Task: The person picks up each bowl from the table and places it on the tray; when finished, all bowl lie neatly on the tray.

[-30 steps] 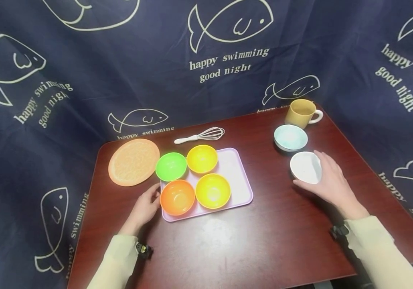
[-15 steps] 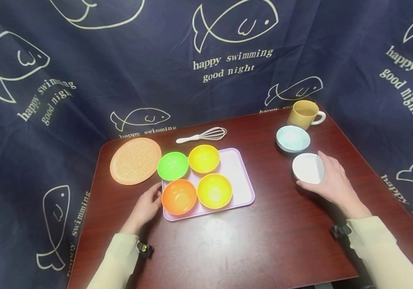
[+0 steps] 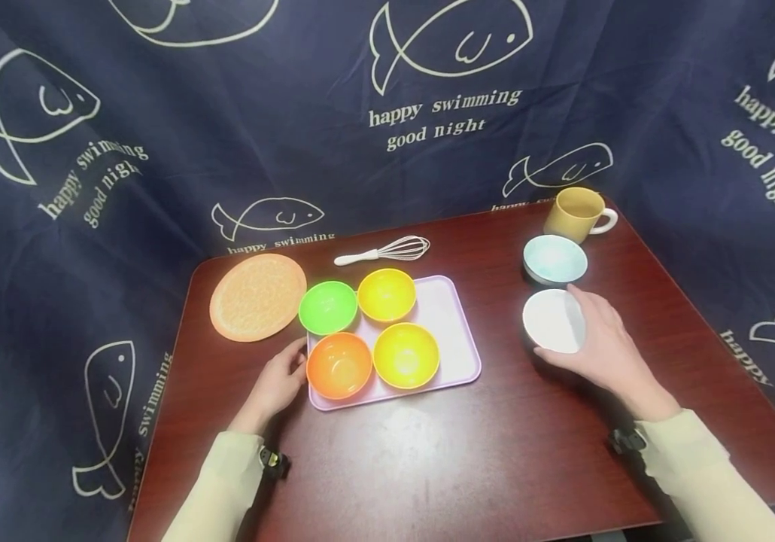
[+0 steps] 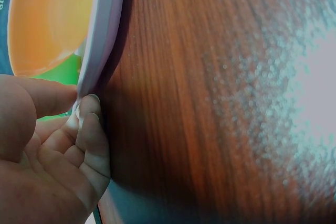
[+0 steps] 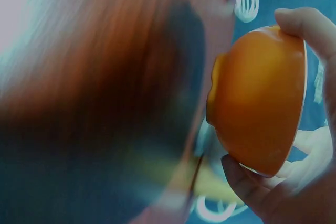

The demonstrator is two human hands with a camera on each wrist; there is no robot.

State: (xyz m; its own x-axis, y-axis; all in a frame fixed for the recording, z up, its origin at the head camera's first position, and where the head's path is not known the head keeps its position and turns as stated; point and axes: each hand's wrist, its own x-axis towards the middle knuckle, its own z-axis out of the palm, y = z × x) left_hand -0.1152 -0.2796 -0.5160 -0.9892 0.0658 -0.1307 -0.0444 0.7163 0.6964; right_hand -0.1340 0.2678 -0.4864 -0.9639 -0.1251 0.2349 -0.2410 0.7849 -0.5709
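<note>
My right hand [image 3: 604, 346] grips the rim of a bowl [image 3: 553, 322] with a white inside. In the right wrist view the outside of this bowl [image 5: 262, 100] is orange-yellow, and its base appears apart from the blurred table. On the left, my left hand [image 3: 279, 380] pinches the edge of a light purple tray [image 4: 102, 30] between thumb and fingers. The tray bears an orange bowl [image 3: 340, 366], a green bowl [image 3: 328, 309] and two yellow bowls [image 3: 406, 356], all upright. The tray's right part [image 3: 451, 331] is bare.
A pale blue bowl [image 3: 555, 260] stands just beyond the held bowl, with a yellow mug [image 3: 573, 217] behind it. A white whisk [image 3: 384, 252] lies behind the tray. At the far left lies a round orange mat [image 3: 259, 296]. Dark curtains [image 3: 333, 150] enclose the table.
My right hand has moved left with the white-lined bowl, away from its earlier spot. My left hand stays at the tray's edge. The head view has shifted slightly.
</note>
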